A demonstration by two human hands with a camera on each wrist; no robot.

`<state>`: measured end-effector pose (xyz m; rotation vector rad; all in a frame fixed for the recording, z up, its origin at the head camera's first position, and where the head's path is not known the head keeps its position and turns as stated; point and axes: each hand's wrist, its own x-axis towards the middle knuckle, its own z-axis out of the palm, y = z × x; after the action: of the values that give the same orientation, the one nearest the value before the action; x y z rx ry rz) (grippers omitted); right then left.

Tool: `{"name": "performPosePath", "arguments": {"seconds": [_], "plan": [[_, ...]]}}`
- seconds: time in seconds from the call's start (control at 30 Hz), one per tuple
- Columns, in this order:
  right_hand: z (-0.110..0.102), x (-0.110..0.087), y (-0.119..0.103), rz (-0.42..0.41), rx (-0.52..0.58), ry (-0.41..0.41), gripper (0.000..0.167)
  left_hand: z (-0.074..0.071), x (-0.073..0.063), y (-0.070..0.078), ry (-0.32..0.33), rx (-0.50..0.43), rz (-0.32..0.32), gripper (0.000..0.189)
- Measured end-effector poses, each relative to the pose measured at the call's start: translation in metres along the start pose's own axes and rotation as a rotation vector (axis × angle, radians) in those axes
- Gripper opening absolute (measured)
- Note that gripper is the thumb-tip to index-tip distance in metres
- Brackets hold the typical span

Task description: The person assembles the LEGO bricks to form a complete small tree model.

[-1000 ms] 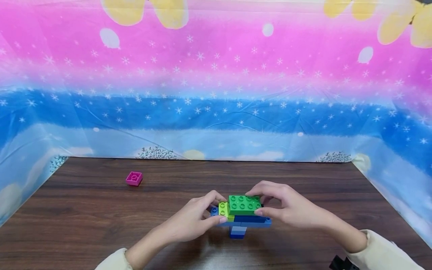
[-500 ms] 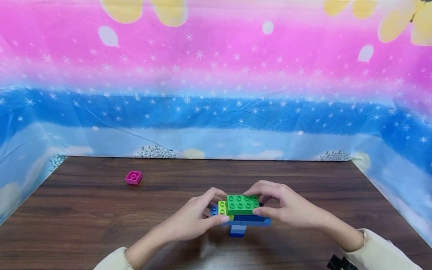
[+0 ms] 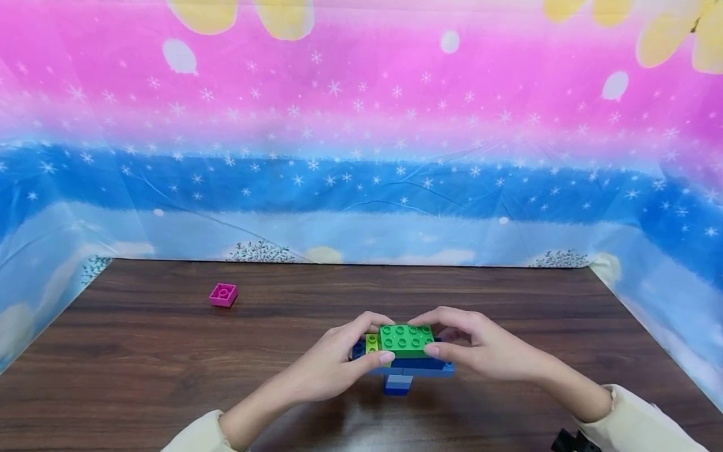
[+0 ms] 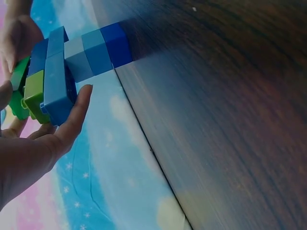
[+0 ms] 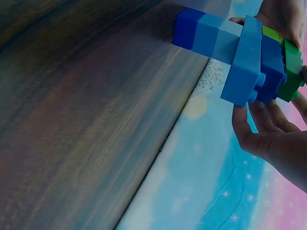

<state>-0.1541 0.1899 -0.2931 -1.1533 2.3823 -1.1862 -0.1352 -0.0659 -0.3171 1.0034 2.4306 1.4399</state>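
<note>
A tower of large toy bricks stands on the wooden table [image 3: 169, 364]. Its narrow blue column [image 3: 398, 383] carries a wider light-blue layer [image 3: 415, 371]. On that layer sit a lime brick [image 3: 371, 341] and a dark-blue brick [image 3: 418, 363], with a green brick [image 3: 405, 341] topmost, studs up. My left hand [image 3: 339, 361] grips the green brick's left end, thumb at the front corner and fingers behind. At the right end, my right hand [image 3: 486, 345] pinches the same brick between thumb and index finger. In the right wrist view the green brick [image 5: 290, 72] lies against the dark-blue one [image 5: 268, 69].
A magenta brick [image 3: 223, 294] lies with its hollow side up at the back left of the table. Behind the table hangs a pink and blue snowflake cloth [image 3: 361, 157]. A black object [image 3: 573, 441] shows beside the right sleeve.
My left hand has slid right, its thumb and fingers moving from the lime brick to the green brick's left end. The green brick has shifted slightly left; my right hand keeps its pinch.
</note>
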Motion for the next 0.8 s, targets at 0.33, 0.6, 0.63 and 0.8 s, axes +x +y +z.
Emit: {"name": "performPosePath", "arguments": {"seconds": [0.33,0.6,0.63,0.8], "plan": [[0.000,-0.007,0.009,0.110,0.211,-0.083,0.039,0.001,-0.001,0.000,0.019,-0.010,0.020,0.033],[0.003,-0.008,0.014,0.082,0.232,-0.051,0.039,0.002,-0.001,0.001,0.039,-0.014,0.027,0.032],[0.004,-0.008,0.014,0.080,0.228,-0.045,0.039,0.003,-0.001,0.001,0.040,-0.015,0.027,0.032],[0.005,-0.008,0.015,0.064,0.209,-0.016,0.039,0.004,0.000,0.000,0.050,-0.001,0.038,0.033]]}}
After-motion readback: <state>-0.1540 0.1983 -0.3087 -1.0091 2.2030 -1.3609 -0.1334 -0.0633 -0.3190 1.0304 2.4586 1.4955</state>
